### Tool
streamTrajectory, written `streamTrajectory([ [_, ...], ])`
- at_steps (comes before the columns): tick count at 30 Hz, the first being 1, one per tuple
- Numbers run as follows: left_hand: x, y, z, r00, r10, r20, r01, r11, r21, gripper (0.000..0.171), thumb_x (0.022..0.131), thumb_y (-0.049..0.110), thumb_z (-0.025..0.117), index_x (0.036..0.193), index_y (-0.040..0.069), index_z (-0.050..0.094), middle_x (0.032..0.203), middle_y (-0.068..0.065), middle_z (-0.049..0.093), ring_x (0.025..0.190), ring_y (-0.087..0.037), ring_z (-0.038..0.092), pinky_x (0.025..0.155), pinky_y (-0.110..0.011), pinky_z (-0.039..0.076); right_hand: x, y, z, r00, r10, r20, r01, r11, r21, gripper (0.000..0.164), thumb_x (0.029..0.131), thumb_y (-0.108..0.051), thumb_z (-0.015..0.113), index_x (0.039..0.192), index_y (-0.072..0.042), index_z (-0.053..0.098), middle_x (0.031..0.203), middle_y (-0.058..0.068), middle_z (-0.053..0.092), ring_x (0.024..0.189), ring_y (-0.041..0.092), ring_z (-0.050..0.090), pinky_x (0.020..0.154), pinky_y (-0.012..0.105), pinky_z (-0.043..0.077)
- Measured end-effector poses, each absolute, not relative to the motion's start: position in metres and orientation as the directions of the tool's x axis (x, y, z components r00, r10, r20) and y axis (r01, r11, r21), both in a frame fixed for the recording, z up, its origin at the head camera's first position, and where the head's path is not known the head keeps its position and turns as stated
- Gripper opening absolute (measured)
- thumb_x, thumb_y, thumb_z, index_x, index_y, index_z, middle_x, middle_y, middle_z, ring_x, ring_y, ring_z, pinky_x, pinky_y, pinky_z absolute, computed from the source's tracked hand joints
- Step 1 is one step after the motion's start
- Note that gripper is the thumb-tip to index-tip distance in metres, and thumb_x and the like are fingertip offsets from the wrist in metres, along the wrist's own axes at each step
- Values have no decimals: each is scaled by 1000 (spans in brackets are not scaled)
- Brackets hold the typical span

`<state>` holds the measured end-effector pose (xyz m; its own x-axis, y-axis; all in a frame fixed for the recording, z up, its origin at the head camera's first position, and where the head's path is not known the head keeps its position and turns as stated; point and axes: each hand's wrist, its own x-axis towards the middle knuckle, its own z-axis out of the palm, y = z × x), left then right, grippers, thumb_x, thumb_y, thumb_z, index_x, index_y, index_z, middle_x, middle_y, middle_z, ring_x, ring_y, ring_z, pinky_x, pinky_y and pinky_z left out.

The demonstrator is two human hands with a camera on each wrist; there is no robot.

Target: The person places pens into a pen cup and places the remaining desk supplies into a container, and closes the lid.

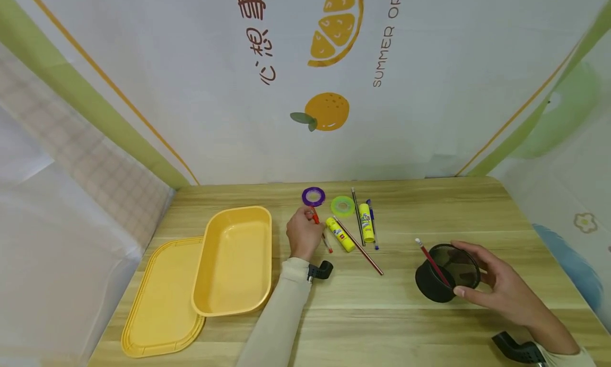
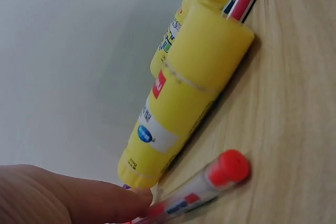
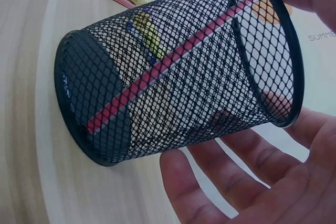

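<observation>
My left hand (image 1: 303, 233) pinches a red pen (image 2: 202, 188) that lies on the table, its red end pointing toward me; the gripping fingers are partly hidden in the head view. Just right of this hand lies a yellow glue stick (image 1: 340, 234), with a dark red pencil (image 1: 360, 246) alongside it. My right hand (image 1: 501, 285) holds a black mesh pen cup (image 3: 194, 77) near its rim, thumb on one side and fingers on the other. The cup is tilted, and a red pencil (image 3: 173, 59) leans inside it, its eraser end above the rim in the head view.
A second glue stick (image 1: 366, 224), a black pencil (image 1: 357, 216) and a blue pen (image 1: 373, 224) lie farther right. Behind them are purple (image 1: 305, 202) and green tape rolls (image 1: 336, 212). At left, a yellow bin (image 1: 197, 298) overlaps its yellow lid (image 1: 164, 303).
</observation>
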<state>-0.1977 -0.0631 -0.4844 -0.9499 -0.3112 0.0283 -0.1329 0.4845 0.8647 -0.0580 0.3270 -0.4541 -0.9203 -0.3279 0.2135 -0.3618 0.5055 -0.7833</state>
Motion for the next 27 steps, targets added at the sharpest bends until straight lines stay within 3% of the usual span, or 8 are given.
streamTrajectory([
  [8, -200, -66, -484, -953, -303, 10, -147, 491, 859, 54, 81, 4, 86, 132, 2, 72, 107, -10, 76, 89, -25, 71, 70, -36, 61, -57, 325, -452, -921, -331, 205, -356, 503, -787, 83, 87, 9, 77, 161, -3, 40, 151, -23, 48, 117, 1, 63, 83, 21, 57],
  [15, -199, -71, -482, -955, -294, -37, -168, 436, 884, 50, 84, 5, 83, 132, -1, 72, 113, -13, 77, 102, -30, 74, 79, -39, 64, -56, 324, -451, -925, -323, 201, -350, 518, -780, 84, 87, 8, 78, 161, -4, 40, 151, -24, 47, 116, -1, 62, 81, 21, 57],
  [27, -196, -75, -478, -943, -306, -128, -201, 222, 954, 73, 87, 5, 76, 153, -7, 49, 125, -21, 74, 102, -32, 77, 79, -35, 65, -56, 324, -451, -923, -324, 210, -358, 513, -781, 83, 86, 10, 78, 160, -2, 41, 150, -22, 48, 116, 1, 63, 83, 19, 56],
])
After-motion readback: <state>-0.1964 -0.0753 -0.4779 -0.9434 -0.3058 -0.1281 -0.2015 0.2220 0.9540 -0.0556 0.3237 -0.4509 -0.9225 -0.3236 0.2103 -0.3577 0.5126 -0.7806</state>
